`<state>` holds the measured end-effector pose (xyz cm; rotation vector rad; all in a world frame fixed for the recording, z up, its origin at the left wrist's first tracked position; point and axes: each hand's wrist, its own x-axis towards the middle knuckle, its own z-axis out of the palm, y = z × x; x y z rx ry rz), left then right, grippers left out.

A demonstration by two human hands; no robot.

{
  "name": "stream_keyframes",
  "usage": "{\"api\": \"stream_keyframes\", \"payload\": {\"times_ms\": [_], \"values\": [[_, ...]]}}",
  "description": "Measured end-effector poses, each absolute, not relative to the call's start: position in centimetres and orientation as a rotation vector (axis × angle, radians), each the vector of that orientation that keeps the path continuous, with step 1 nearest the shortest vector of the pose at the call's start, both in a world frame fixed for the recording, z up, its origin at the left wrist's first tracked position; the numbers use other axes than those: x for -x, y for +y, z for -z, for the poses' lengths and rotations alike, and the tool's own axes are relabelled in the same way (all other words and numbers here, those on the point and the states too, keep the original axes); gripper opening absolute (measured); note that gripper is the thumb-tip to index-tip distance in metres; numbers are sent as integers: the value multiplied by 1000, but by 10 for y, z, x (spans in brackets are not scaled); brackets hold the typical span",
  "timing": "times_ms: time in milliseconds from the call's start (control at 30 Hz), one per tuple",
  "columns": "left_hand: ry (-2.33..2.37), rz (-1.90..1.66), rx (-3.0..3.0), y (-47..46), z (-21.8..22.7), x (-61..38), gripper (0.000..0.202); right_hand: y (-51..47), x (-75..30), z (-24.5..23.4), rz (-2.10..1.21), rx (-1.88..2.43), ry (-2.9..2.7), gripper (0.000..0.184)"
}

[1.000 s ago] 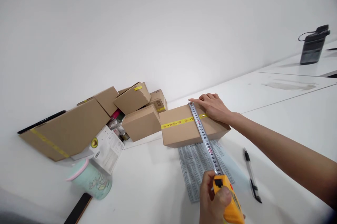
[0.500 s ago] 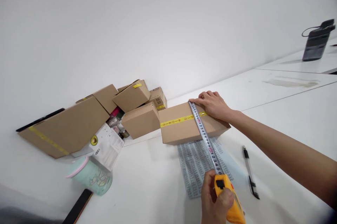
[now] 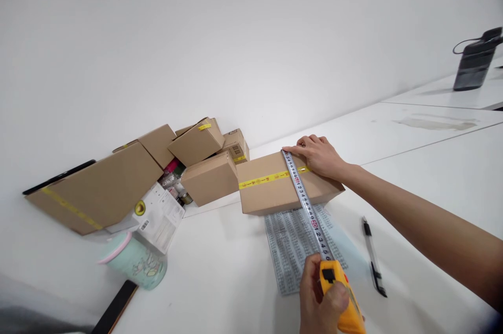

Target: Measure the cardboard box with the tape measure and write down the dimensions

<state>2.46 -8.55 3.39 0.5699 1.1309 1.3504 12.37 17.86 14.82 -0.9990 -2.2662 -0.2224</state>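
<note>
A cardboard box [image 3: 271,190] with yellow printed tape lies on the white table, partly over a printed sheet [image 3: 288,255]. My left hand [image 3: 320,297] is closed around the orange case of a tape measure [image 3: 341,297], thumb on top, near the bottom edge. From the case the metal blade [image 3: 304,200] runs out across the box top to its far edge. There my right hand [image 3: 320,156] rests on the box, its fingers closed at the blade's tip and holding it down. Some of the right fingers are hidden behind the box edge.
A pen [image 3: 373,255] lies right of the sheet. To the left stand several cardboard boxes [image 3: 208,179], a white package [image 3: 159,219] and a mint cup [image 3: 137,260]. A dark bottle [image 3: 475,64] stands at far right, and a wall [image 3: 251,51] rises behind.
The view has shifted very slightly. Both hands, the tape measure and the box keep the same positions relative to one another.
</note>
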Motion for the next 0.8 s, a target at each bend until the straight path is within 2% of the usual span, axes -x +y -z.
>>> {"api": "stream_keyframes", "payload": {"times_ms": [233, 500, 800], "values": [[1154, -1329, -588, -88, -36, -23, 72, 179, -123, -149, 198, 1007, -2267, 55], [1177, -1361, -575, -88, -32, -23, 80, 178, -123, -148, 219, 1015, -2275, 55], [1170, -1333, -612, -88, -33, -22, 75, 177, -124, -148, 227, 1014, -2278, 55]]}}
